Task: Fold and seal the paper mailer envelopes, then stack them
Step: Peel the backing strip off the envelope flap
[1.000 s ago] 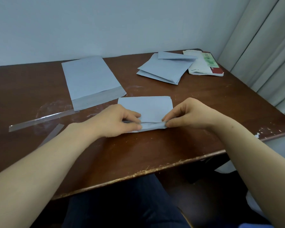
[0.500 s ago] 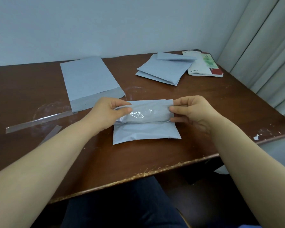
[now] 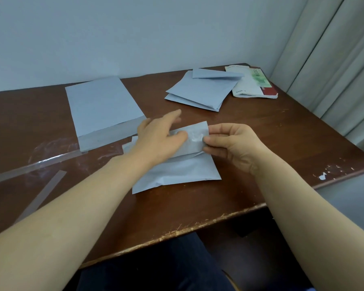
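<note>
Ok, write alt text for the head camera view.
Two bare hands work a folded pale blue paper mailer envelope on a dark brown wooden table: the right hand pinches its glossy flap, the left hand lies open across it. Flat and folded mailers lie behind.

Both bare forearms reaching in from the lower corners, converging toward centre. Left hand (image 3: 159, 139) palm down and flat, fingers (image 3: 172, 115) stretched forward and slightly spread — blurred at the tips. Right hand (image 3: 231, 143) turned on its side, knuckles outward, fingers (image 3: 213, 141) curled in against the thumb in a pinch — wrist bent slightly inward.
</note>
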{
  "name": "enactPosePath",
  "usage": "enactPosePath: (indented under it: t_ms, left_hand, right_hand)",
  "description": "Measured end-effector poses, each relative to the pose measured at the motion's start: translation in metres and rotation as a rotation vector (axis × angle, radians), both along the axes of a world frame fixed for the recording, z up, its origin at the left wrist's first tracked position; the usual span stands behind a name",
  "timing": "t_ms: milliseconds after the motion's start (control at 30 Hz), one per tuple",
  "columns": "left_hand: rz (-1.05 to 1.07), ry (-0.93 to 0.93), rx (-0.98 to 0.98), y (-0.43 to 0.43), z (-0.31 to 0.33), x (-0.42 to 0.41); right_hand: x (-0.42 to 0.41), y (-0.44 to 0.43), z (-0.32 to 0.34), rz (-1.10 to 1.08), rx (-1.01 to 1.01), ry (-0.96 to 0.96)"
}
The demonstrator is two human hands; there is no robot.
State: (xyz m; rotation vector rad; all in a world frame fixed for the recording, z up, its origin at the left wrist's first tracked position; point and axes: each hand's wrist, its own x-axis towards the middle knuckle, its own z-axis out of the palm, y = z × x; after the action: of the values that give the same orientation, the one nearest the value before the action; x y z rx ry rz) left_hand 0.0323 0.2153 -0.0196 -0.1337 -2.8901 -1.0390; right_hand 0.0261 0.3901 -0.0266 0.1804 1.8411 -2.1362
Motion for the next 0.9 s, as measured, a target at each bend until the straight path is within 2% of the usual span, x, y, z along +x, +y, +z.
enactPosePath:
  t_ms: [67,133,233,333,400,533,600,733,900]
  left_hand:
    - [0.019,-0.026,0.186,0.005,0.0,-0.007]
    - [0.05,-0.014,0.276,0.005,0.0,-0.009]
    - [0.085,-0.017,0.328,0.006,0.003,-0.01]
    - [0.128,-0.026,0.341,0.006,0.002,-0.013]
    - [0.153,0.011,0.282,0.005,-0.003,-0.014]
    - [0.075,0.382,-0.088,0.008,-0.008,-0.004]
    - [-0.019,0.457,-0.174,0.011,-0.009,0.001]
    - [-0.02,0.445,-0.225,0.012,-0.018,0.002]
    - [0.032,0.519,-0.212,0.014,-0.021,0.001]
  right_hand:
    - [0.001,0.001,0.002,0.024,0.038,0.03]
    - [0.001,0.003,0.002,0.041,0.163,0.062]
    - [0.001,0.004,0.002,0.04,0.273,0.046]
    - [0.0,0.001,-0.001,0.031,0.202,0.032]
    - [-0.002,-0.001,-0.003,0.015,0.151,0.047]
    - [-0.004,-0.004,-0.003,0.023,0.087,0.08]
    - [-0.005,-0.004,-0.003,0.025,0.02,0.071]
    - [-0.007,-0.003,-0.005,0.039,-0.06,0.06]
    - [-0.007,-0.003,-0.008,0.043,-0.093,0.088]
